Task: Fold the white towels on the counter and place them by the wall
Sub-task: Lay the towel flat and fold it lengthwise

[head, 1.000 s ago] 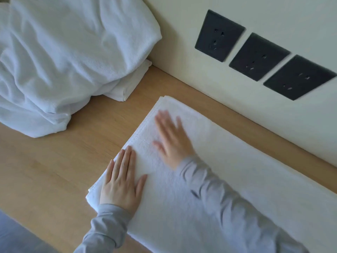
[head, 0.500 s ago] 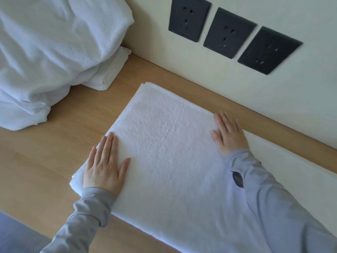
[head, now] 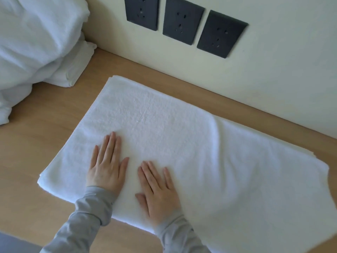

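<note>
towel [head: 182, 134] half-folded on bench [head: 36, 143] | left grip [head: 106, 167] + right grip [head: 158, 189] flat, palms down, pinching nothing | prob smoothing layers so next fold lands square

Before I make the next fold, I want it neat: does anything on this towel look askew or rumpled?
Yes. A raised crease crosses the towel right of the right hand, and at its far right corner lower layers stick out past the top one.
</note>
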Demonstrator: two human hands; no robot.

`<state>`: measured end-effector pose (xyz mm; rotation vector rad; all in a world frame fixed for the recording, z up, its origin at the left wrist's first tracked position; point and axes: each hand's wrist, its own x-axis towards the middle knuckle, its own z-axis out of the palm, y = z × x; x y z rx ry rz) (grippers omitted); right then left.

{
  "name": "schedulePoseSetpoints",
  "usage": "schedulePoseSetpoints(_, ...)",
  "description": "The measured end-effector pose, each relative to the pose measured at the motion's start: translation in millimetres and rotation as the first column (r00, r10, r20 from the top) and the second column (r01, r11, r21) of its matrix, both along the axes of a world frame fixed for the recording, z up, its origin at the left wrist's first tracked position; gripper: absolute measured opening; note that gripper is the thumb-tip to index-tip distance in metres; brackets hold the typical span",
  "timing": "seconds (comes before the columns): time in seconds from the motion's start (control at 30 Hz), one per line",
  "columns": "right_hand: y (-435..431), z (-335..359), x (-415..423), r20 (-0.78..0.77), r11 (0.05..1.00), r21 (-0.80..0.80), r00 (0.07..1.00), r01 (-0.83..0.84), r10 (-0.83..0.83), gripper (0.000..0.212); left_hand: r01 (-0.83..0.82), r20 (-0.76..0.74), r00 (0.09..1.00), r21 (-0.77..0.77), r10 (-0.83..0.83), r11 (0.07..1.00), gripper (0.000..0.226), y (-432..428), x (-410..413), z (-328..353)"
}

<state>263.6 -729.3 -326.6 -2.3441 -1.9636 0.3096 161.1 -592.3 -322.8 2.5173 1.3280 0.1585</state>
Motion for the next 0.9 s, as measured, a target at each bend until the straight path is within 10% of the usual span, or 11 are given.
schedulePoseSetpoints(0.27, -58, 2, 208, 0.187, 0.957, -0.086, 0.948, 0.278, -0.259, 0.064, 0.000, -0.038, 0.999, 0.032, 0.002, 0.999, 0.067, -2, 0, -1)
schedulePoseSetpoints(0.57, -80, 12, 289, 0.163, 0.645, -0.156, 0.663, 0.748, -0.730, 0.059, -0.013, -0.043, 0.999, 0.034, 0.015, 0.999, 0.070, -6, 3, -1)
schedulePoseSetpoints(0.73, -52, 22, 144, 0.027, 0.860, 0.111, 0.864, 0.497, -0.503, 0.057, 0.040, 0.019, 0.999, -0.008, -0.040, 0.999, 0.070, -43, 37, 6)
schedulePoseSetpoints(0.9, -73, 7, 35, 0.047, 0.964, 0.013, 0.963, 0.267, -0.267, 0.055, 0.201, 0.006, 0.980, -0.035, -0.201, 0.979, 0.064, -92, 79, 4)
